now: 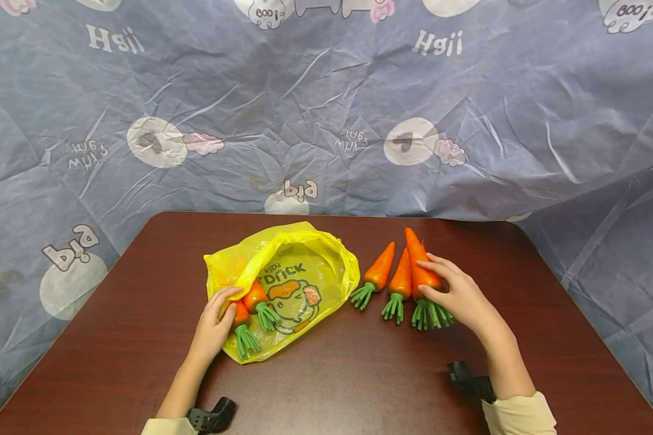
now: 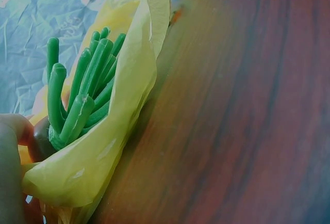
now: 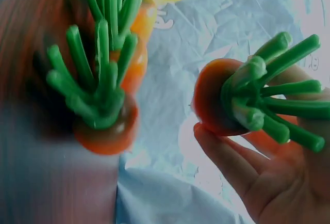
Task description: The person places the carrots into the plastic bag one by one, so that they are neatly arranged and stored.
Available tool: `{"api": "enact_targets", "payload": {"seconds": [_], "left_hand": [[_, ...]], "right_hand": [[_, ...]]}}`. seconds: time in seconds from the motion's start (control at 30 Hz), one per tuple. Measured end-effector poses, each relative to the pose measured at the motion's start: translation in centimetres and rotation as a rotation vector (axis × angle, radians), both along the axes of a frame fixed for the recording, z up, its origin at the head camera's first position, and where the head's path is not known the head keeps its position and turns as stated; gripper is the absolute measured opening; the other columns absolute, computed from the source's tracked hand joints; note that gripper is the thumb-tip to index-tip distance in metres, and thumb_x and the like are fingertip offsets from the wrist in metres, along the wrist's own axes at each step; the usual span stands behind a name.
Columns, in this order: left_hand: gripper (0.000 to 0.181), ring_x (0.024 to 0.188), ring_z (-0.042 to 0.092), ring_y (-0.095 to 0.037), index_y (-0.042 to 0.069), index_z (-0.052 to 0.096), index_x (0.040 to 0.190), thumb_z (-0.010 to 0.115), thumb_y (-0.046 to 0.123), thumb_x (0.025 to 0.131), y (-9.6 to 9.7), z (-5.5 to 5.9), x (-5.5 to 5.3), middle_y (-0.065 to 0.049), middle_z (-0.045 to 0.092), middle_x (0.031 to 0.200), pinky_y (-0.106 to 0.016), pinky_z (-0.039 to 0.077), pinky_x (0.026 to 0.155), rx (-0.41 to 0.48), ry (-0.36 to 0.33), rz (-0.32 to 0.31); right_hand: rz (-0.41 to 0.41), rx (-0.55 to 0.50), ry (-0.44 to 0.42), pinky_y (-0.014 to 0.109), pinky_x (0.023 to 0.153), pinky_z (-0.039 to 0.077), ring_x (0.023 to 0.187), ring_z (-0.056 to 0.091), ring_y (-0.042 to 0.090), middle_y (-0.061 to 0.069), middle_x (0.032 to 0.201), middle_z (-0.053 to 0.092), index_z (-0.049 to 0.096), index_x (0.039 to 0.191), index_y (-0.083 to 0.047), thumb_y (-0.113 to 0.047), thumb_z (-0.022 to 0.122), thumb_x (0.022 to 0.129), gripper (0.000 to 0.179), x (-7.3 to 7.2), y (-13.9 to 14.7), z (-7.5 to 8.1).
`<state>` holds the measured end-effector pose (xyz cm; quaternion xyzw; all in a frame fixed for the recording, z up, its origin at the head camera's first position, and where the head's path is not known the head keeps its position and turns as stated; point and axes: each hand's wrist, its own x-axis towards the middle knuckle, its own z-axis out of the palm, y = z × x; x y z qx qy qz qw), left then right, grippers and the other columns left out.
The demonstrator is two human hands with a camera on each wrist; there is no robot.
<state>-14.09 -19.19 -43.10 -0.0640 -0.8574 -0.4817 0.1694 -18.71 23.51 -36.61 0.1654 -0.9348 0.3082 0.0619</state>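
A yellow plastic bag (image 1: 332, 290) printed with a duck lies with its mouth spread wide. Two orange carrots with green stem tops sit at its left side, the upper carrot (image 1: 254, 296) partly under the bag's fold and the lower carrot (image 1: 240, 314) beside my left thumb. My left hand (image 1: 211, 326) grips the bag's left rim, and green stems (image 2: 87, 84) rise near it in the left wrist view. With thumb and fingers on either side, my right hand (image 1: 468, 302) holds a carrot (image 3: 219, 97), tip pointing away, raised beside the others in the right wrist view.
Three more carrots lie right of the bag: a left carrot (image 1: 380, 270), a middle carrot (image 1: 400, 279) and a third carrot (image 3: 105, 139) mostly hidden behind the held one in the head view. The dark wooden table (image 1: 359, 386) ends at a printed grey-blue cloth (image 1: 326, 163).
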Motion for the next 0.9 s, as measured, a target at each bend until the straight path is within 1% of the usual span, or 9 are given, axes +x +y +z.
{"api": "enact_targets", "payload": {"seconds": [0.1, 0.2, 0.27, 0.4, 0.47, 0.63, 0.73, 0.83, 0.9], "left_hand": [[0.027, 0.12, 0.041, -0.027, -0.001, 0.057, 0.115, 0.047, -0.001, 0.09, 0.0, 0.0, 0.0, -0.018, 0.053, 0.121, -0.019, 0.027, 0.099, 0.0, 0.002, -0.003], [0.027, 0.12, 0.041, -0.027, -0.001, 0.056, 0.115, 0.047, -0.001, 0.09, 0.0, 0.0, 0.0, -0.018, 0.053, 0.121, -0.023, 0.028, 0.099, -0.001, 0.004, -0.005], [0.027, 0.12, 0.041, -0.027, 0.0, 0.056, 0.115, 0.047, -0.001, 0.09, 0.0, 0.0, 0.0, -0.018, 0.052, 0.121, -0.023, 0.028, 0.099, -0.003, 0.004, -0.005], [0.027, 0.121, 0.04, -0.028, 0.0, 0.057, 0.115, 0.047, -0.001, 0.09, 0.0, 0.0, 0.0, -0.018, 0.052, 0.122, -0.014, 0.025, 0.099, 0.0, 0.006, -0.006], [0.027, 0.121, 0.04, -0.028, -0.001, 0.057, 0.115, 0.048, -0.001, 0.09, 0.0, 0.0, 0.0, -0.018, 0.052, 0.122, -0.011, 0.023, 0.098, 0.004, 0.005, -0.008], [0.027, 0.122, 0.039, -0.028, 0.0, 0.057, 0.115, 0.048, -0.001, 0.09, 0.0, -0.1, 0.0, -0.017, 0.052, 0.122, -0.01, 0.022, 0.098, 0.002, 0.003, -0.009], [0.027, 0.122, 0.039, -0.028, 0.0, 0.057, 0.116, 0.048, 0.0, 0.09, 0.0, -0.1, 0.0, -0.017, 0.052, 0.122, -0.011, 0.023, 0.099, -0.001, 0.006, -0.01], [0.027, 0.122, 0.039, -0.027, 0.0, 0.056, 0.116, 0.048, 0.0, 0.09, 0.0, -0.1, 0.0, -0.017, 0.052, 0.123, -0.024, 0.027, 0.102, -0.002, 0.0, -0.007], [0.027, 0.122, 0.039, -0.028, 0.0, 0.056, 0.116, 0.047, 0.0, 0.09, 0.0, -0.1, 0.0, -0.017, 0.052, 0.123, -0.036, 0.029, 0.102, -0.008, -0.006, -0.005]], "right_hand": [[0.015, -0.005, 0.012, 0.053, 0.098, 0.033, 0.127, 0.036, 0.038, 0.016, 0.14, 0.039, 0.054, 0.124, -0.007, -0.021, 0.066, 0.082, 0.046, 0.1, -0.7, -0.1], [0.03, -0.006, 0.026, 0.053, 0.097, 0.035, 0.127, 0.036, 0.037, 0.013, 0.14, 0.039, 0.054, 0.125, -0.01, -0.022, 0.066, 0.082, 0.046, 0.3, -1.3, -0.2], [0.05, -0.014, 0.034, 0.05, 0.095, 0.039, 0.127, 0.037, 0.036, 0.012, 0.141, 0.038, 0.054, 0.125, -0.011, -0.022, 0.065, 0.083, 0.045, 0.4, -1.8, -0.3], [0.082, -0.016, 0.034, 0.046, 0.091, 0.045, 0.129, 0.036, 0.034, 0.009, 0.143, 0.036, 0.054, 0.126, -0.013, -0.026, 0.065, 0.083, 0.046, 0.6, -2.7, -0.3], [0.095, -0.018, 0.029, 0.047, 0.092, 0.044, 0.129, 0.036, 0.034, 0.009, 0.144, 0.036, 0.054, 0.127, -0.014, -0.027, 0.065, 0.083, 0.047, 0.7, -3.1, -0.4], [0.137, -0.032, 0.013, 0.053, 0.096, 0.037, 0.128, 0.037, 0.035, 0.008, 0.143, 0.036, 0.054, 0.127, -0.016, -0.028, 0.065, 0.083, 0.047, 1.0, -4.2, -0.7], [0.163, -0.031, 0.011, 0.053, 0.097, 0.037, 0.128, 0.038, 0.032, 0.006, 0.143, 0.037, 0.053, 0.127, -0.017, -0.029, 0.064, 0.083, 0.047, 1.2, -4.9, -0.8], [0.194, -0.036, 0.006, 0.049, 0.096, 0.04, 0.128, 0.04, 0.029, 0.004, 0.143, 0.038, 0.053, 0.127, -0.019, -0.029, 0.064, 0.083, 0.046, 1.5, -5.6, -1.0], [0.211, -0.031, 0.007, 0.046, 0.094, 0.042, 0.126, 0.042, 0.027, 0.004, 0.142, 0.039, 0.054, 0.127, -0.019, -0.03, 0.064, 0.083, 0.046, 1.6, -6.0, -1.1]]}}
